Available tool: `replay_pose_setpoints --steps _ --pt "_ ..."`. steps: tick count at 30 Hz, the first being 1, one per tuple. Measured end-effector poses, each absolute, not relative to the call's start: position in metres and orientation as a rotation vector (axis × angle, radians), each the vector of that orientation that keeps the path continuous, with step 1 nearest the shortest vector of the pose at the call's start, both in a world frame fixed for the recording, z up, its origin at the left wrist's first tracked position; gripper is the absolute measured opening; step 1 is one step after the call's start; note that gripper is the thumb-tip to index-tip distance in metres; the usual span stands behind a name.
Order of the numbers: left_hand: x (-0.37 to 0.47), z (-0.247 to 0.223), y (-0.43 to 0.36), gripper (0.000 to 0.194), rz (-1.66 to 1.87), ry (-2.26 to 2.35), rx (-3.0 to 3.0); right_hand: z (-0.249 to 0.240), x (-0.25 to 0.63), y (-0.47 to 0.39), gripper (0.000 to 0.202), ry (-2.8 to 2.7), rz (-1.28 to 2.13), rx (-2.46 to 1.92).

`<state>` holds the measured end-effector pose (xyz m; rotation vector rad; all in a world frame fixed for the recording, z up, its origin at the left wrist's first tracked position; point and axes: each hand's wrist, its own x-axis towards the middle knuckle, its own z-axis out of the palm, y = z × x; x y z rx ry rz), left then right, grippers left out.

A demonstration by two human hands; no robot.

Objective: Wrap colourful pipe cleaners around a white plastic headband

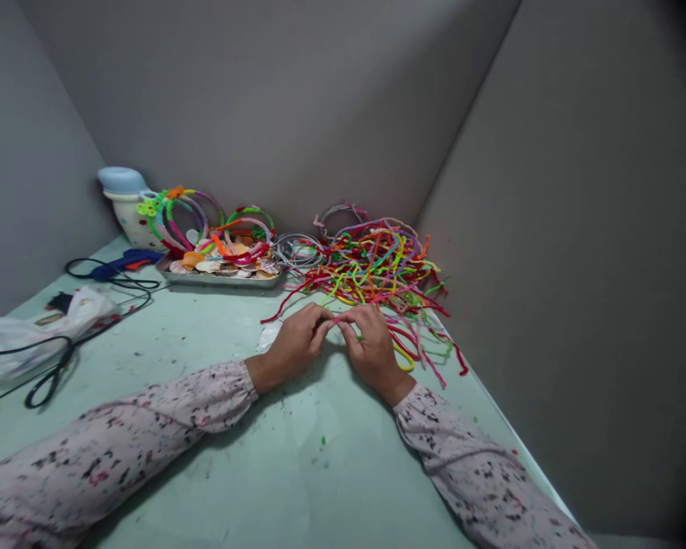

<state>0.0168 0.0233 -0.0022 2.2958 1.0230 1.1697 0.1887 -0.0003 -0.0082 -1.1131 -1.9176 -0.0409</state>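
My left hand (pixel 298 341) and my right hand (pixel 373 347) meet fingertip to fingertip over the middle of the pale green table (pixel 297 473). Both pinch a small pink-red piece (pixel 336 320) between thumb and forefinger; most of it is hidden by the fingers. Just behind my right hand lies a tangled heap of colourful fuzzy stems (pixel 377 263). Red and yellow loops (pixel 405 354) stick out beside that hand. A whitish flat piece (pixel 269 334) is partly covered by my left hand.
A metal tray (pixel 222 280) holds felt pieces and colourful wrapped hoops (pixel 177 221). Beside it are coiled grey wires (pixel 298 250), a white cup with a blue lid (pixel 126 202) and a blue tool (pixel 126 261). A black cable (pixel 51 381) and plastic bag (pixel 28 343) lie left; walls stand behind and right.
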Motion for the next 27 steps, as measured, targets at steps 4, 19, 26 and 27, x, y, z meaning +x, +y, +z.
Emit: replay_pose_setpoints --steps 4,19,26,27 --pt "0.0168 -0.0014 0.0231 0.012 1.185 1.000 2.314 -0.0077 0.1878 -0.0009 0.009 -1.911 -0.005 -1.111" --pt "0.0170 -0.0021 0.0229 0.011 1.163 0.982 2.341 -0.0049 0.1905 -0.0018 0.008 -1.854 0.273 -1.075" --pt "0.0182 -0.0027 0.0226 0.011 1.110 0.993 2.333 -0.0079 0.1906 -0.0009 0.013 -1.853 0.360 -1.127" --pt "0.0182 -0.0030 0.0226 0.011 1.113 0.992 2.332 -0.0083 0.1906 -0.0009 0.014 -1.856 0.363 -1.131"
